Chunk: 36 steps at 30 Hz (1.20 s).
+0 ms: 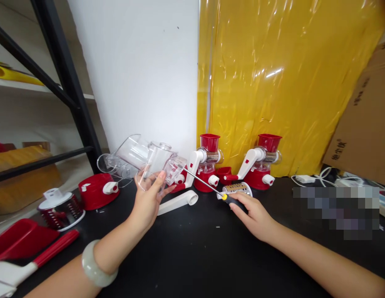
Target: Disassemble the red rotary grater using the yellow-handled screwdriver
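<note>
Fingers of the left hand [149,203] are clamped around a clear plastic grater body [157,161], raised above the black counter [192,252], while those of the right hand [256,215] grip the handle of a screwdriver [225,197], its tip at the body's right end. Beyond, two red rotary graters [212,156] stand upright near a loose white crank arm [178,202].

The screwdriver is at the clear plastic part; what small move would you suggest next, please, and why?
Perhaps the right hand should ease the screwdriver inward, since its tip appears at the clear plastic part, which the left hand holds.
</note>
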Motion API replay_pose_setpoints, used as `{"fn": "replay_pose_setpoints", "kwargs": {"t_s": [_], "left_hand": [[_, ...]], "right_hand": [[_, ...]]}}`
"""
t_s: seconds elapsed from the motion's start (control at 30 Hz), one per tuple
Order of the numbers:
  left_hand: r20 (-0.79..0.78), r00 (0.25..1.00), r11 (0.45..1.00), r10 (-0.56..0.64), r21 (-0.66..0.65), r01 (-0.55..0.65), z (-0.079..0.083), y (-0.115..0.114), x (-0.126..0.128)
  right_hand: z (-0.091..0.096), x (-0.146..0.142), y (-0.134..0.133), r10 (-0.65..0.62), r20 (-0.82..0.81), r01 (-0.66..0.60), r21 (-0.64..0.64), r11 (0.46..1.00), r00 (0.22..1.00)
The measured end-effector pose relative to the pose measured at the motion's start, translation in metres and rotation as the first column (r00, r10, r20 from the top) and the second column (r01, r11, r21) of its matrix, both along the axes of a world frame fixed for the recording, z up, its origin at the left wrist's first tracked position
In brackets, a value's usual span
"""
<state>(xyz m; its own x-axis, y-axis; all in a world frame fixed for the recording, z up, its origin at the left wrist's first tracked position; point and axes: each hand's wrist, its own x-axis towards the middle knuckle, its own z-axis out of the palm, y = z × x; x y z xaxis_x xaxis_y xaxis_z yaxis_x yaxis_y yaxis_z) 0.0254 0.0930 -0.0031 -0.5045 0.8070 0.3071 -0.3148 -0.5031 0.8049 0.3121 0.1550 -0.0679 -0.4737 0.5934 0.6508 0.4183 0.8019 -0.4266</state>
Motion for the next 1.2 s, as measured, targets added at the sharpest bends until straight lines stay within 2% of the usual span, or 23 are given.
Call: {"fn": "replay_pose_setpoints", "kwargs": {"t_s": [0.2, 0.4, 0.57, 0.8, 1.0, 1.2], "left_hand": [[-0.011, 1.0, 1.0, 0.019, 0.014, -0.019, 0.001, 0.0, -0.001], [-0.025, 1.0, 1.0, 0.0, -0.003, 0.0, -0.004, 0.001, 0.0], [-0.034, 0.999, 1.0, -0.009, 0.014, 0.009, -0.007, -0.002, 0.002], [-0.13, 0.991, 0.998, 0.018, 0.056, -0.011, -0.01, -0.004, 0.004], [-0.188, 0.981, 0.995, 0.051, 0.092, -0.034, -0.011, -0.003, 0.002], [-0.202, 0.977, 0.992, 0.075, 0.118, -0.052, -0.012, -0.001, 0.001]], "right_hand": [[-0.005, 0.001, 0.003, 0.012, 0.002, -0.012, 0.128, 0.992, 1.0], [-0.011, 0.002, 0.006, 0.009, 0.022, -0.011, 0.064, 0.998, 1.0], [-0.016, 0.003, 0.009, -0.056, 0.0, 0.056, 0.104, 0.993, 0.998], [-0.015, 0.004, 0.011, -0.165, -0.066, 0.173, 0.144, 0.974, 0.984], [-0.008, 0.002, 0.004, -0.076, 0.02, 0.074, 0.088, 0.993, 0.997], [-0.015, 0.0, 0.007, -0.055, 0.06, 0.044, 0.172, 0.984, 0.997]]}}
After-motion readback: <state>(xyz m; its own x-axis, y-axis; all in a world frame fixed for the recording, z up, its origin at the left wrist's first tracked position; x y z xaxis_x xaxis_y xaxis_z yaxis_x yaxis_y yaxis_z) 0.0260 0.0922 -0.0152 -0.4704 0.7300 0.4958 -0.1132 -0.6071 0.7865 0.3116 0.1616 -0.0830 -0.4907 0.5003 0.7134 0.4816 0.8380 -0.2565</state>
